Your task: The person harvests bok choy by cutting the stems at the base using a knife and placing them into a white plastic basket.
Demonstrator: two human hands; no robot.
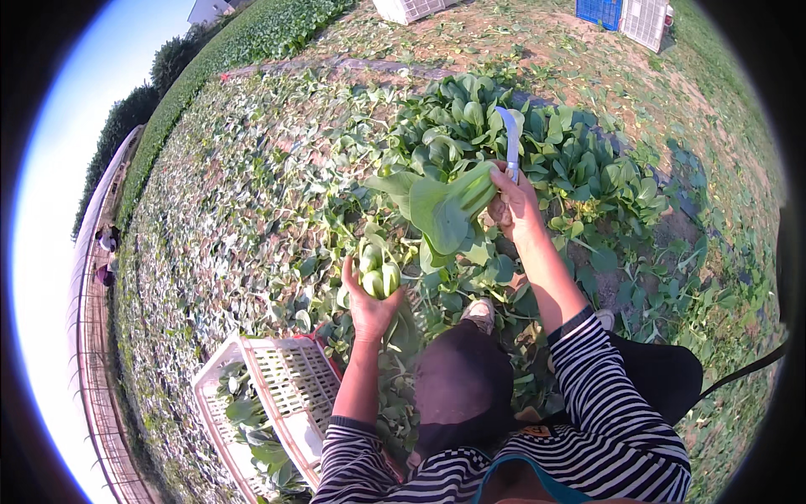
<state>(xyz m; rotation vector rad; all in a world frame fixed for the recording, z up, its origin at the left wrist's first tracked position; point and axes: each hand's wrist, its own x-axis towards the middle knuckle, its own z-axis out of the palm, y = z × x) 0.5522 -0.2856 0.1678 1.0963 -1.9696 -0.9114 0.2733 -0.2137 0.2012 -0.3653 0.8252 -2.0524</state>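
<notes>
My left hand (369, 310) holds several bok choy heads (381, 277), their pale green bases pointing up between thumb and fingers. In my right hand (517, 205) are another leafy bok choy head (450, 208), with its leaves towards the left, and a knife with a curved blade (509, 135) that sticks up past the fingers. The knife's handle is mostly hidden in the palm. Beyond my right hand grow dense, uncut bok choy plants (472, 113).
A white plastic crate (293, 378) with greens inside stands at lower left. Loose leaves (264, 189) litter the ground. Farther off are a white crate (409, 7), a blue crate (598, 12) and a pale crate (642, 24). People (107, 252) are at far left by a greenhouse tunnel (88, 327).
</notes>
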